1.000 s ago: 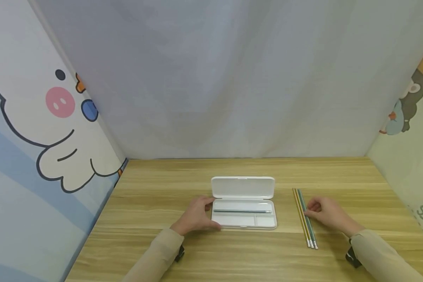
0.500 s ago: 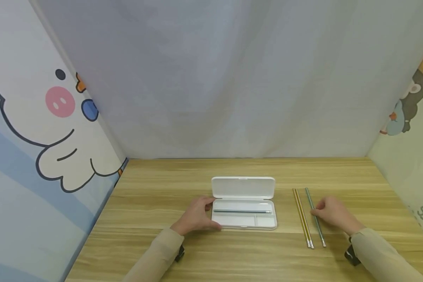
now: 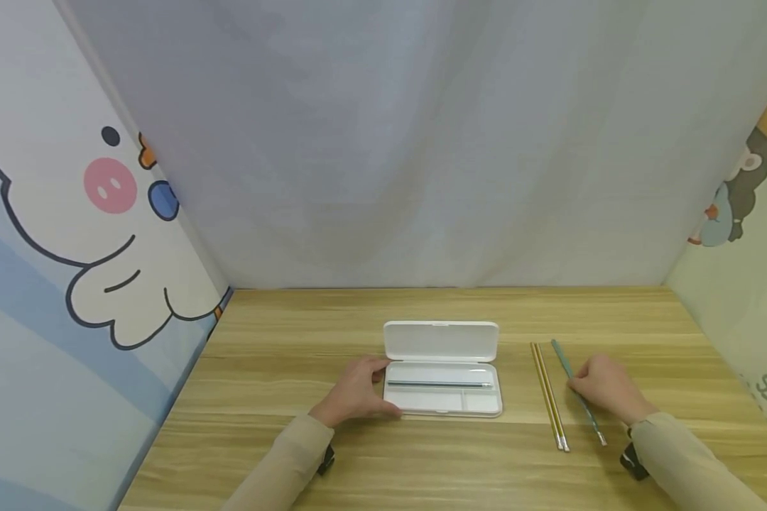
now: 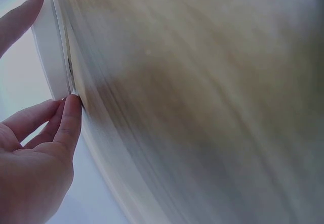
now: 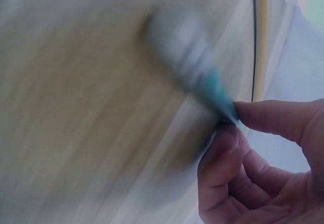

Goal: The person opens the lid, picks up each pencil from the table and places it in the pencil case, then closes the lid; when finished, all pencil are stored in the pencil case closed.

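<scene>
A white pencil case point(image 3: 431, 401) lies with its lid raised on the wooden table. One green pencil point(image 3: 437, 384) rests lengthwise inside it. My left hand point(image 3: 360, 390) holds the case by its left end, thumb at the front edge and fingers towards the back corner. To the right, my right hand point(image 3: 607, 387) pinches another green pencil point(image 3: 561, 356) between thumb and fingers. In the right wrist view this pencil's eraser end point(image 5: 185, 42) is blurred and angled above the tabletop. Two yellowish pencils point(image 3: 548, 397) lie side by side left of that hand.
The wooden table point(image 3: 281, 319) runs back to a grey curtain point(image 3: 383, 177). Printed panels with cartoon figures stand along both sides, the left one point(image 3: 38, 319) close to the table's edge.
My right hand has drawn the green pencil rightwards, away from the two yellowish ones, and its eraser end has swung to the right. The left hand and the case have stayed put.
</scene>
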`<state>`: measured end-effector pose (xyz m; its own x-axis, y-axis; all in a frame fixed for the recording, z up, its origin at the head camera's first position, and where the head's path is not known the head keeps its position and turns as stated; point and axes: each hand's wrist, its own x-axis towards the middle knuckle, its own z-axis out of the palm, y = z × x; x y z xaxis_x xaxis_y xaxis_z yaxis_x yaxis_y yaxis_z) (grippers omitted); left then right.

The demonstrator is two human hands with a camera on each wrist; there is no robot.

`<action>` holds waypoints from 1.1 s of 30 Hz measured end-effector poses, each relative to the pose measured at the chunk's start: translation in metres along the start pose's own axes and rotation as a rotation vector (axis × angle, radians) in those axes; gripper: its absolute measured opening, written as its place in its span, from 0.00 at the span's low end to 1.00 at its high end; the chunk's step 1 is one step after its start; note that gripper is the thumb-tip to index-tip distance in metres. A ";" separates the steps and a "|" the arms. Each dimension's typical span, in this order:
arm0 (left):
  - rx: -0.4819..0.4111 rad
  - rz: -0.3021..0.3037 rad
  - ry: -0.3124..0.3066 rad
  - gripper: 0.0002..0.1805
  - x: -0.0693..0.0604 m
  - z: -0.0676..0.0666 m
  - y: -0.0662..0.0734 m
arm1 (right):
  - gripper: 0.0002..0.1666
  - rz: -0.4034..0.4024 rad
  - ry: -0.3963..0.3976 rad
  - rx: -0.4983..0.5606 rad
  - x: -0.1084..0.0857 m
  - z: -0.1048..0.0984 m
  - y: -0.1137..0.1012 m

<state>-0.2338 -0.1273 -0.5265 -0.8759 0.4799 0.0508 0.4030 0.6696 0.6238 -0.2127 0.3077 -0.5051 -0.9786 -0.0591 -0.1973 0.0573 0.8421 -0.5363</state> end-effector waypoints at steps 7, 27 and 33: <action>-0.007 -0.004 -0.005 0.49 -0.001 -0.001 0.002 | 0.11 0.016 -0.003 0.021 0.001 -0.003 -0.001; -0.014 -0.025 -0.014 0.50 -0.002 -0.001 -0.001 | 0.18 -0.036 0.043 0.112 0.004 -0.020 -0.014; -0.002 -0.011 -0.017 0.50 -0.001 0.000 0.000 | 0.19 -0.086 0.063 0.197 0.006 -0.023 -0.018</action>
<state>-0.2326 -0.1282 -0.5262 -0.8755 0.4823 0.0309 0.3933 0.6738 0.6255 -0.2237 0.3044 -0.4777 -0.9916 -0.0872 -0.0959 0.0049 0.7140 -0.7001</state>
